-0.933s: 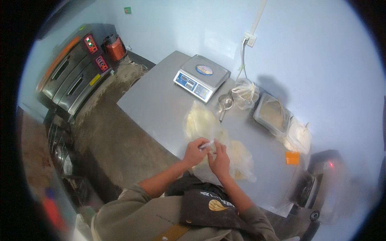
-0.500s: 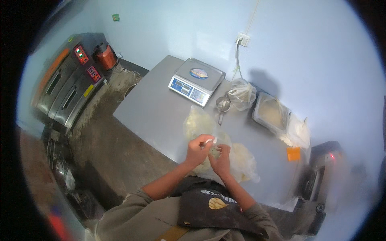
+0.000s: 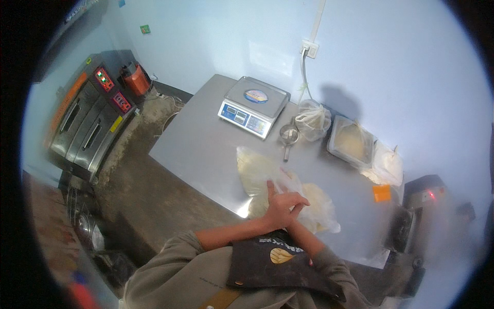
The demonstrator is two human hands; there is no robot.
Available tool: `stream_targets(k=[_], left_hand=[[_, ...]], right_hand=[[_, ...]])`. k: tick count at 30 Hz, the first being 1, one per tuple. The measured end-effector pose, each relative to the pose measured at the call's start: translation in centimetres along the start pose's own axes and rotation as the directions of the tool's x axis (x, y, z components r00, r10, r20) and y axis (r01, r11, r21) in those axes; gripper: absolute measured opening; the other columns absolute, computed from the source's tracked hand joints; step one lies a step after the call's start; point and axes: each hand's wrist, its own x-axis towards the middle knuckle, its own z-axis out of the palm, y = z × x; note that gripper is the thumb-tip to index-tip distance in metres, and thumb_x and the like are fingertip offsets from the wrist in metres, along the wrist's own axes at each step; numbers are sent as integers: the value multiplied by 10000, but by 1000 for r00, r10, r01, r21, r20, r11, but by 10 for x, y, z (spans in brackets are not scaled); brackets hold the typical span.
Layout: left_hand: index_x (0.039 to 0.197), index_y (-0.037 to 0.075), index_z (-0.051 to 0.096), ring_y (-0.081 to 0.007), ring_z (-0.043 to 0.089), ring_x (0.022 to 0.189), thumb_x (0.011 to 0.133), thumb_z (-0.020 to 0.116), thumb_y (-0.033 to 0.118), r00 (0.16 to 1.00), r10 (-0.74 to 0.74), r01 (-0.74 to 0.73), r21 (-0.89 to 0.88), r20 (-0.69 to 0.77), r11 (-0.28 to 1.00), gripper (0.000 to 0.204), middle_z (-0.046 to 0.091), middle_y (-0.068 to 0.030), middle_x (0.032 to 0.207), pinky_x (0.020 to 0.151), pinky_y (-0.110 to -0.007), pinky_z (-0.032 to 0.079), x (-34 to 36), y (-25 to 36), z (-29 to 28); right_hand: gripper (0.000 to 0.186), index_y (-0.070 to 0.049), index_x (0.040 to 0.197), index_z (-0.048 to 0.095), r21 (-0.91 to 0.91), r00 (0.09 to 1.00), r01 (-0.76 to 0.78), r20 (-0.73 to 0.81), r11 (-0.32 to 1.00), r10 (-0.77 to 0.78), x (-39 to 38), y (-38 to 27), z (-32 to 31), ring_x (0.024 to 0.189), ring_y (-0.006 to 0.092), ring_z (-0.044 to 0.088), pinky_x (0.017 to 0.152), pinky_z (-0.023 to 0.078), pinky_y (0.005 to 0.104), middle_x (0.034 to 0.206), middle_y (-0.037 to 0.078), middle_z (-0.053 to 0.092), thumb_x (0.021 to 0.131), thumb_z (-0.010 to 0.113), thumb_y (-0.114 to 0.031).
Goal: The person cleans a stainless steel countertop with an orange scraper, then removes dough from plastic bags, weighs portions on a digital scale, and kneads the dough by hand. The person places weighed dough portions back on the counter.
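My left hand [image 3: 283, 208] crosses over my right wrist with its fingers curled to the right; what they grip is hidden. My right hand [image 3: 292, 220] is mostly hidden beneath it, so I cannot make out its fingers clearly. Both hands are over cloudy plastic bags [image 3: 249, 165] of pale yellowish contents on the steel table [image 3: 190, 139]. Just beyond the bags lies a metal strainer [image 3: 289, 135] with its handle toward me.
A scale [image 3: 252, 110] sits at the back. Along the wall are a white bag [image 3: 312, 121], a lined tub [image 3: 350, 141] and another bag [image 3: 387, 165]. An orange square [image 3: 381, 193] and metal machine [image 3: 419, 206] are right; a steel oven [image 3: 87, 129] stands left across the floor.
My left hand has moved down and right, crossing over my right hand, which is now mostly covered. The small white piece seen earlier in my left fingers is no longer visible.
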Motion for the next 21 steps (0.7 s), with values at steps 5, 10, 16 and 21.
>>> stream_targets(k=[5, 10, 16, 21], left_hand=[[1142, 28, 714, -289, 733, 863, 852, 697, -20, 996, -83, 82, 21, 31, 996, 294, 748, -126, 990, 977, -416, 530, 7, -9, -17], [1391, 19, 548, -294, 621, 1210, 870, 702, 29, 905, -303, 326, 29, -298, 945, 543, 604, -188, 1381, 1123, -467, 451, -47, -61, -46], [1438, 8, 502, -317, 554, 1314, 931, 702, 155, 210, -853, 786, -437, -478, 438, 565, 550, -186, 1473, 1143, -473, 423, -137, -172, -72], [1465, 43, 511, -286, 574, 1332, 1076, 489, 287, 652, -733, 562, -774, 195, 293, 460, 612, -126, 1413, 1143, -507, 457, -110, -188, -63]], right_hand=[[349, -21, 1277, 573, 255, 990, -136, 62, 957, 124, 34, 24, 31, 1137, 297, 625, 982, 520, 451, 1196, 134, 640, 1022, 638, -250], [357, -35, 1298, 568, 840, 845, -372, 129, 395, 519, 85, 27, 31, 1184, 289, 614, 1005, 512, 461, 1235, 128, 645, 1046, 615, -283], [353, -56, 1308, 574, 937, 783, -350, 301, -14, 544, 98, -67, 0, 1202, 285, 608, 1088, 460, 487, 1235, 142, 657, 1105, 542, -343], [393, -46, 1366, 570, 912, 868, -362, 405, -192, 286, 90, -133, -37, 1228, 309, 600, 1134, 423, 494, 1299, 164, 650, 1104, 548, -338]])
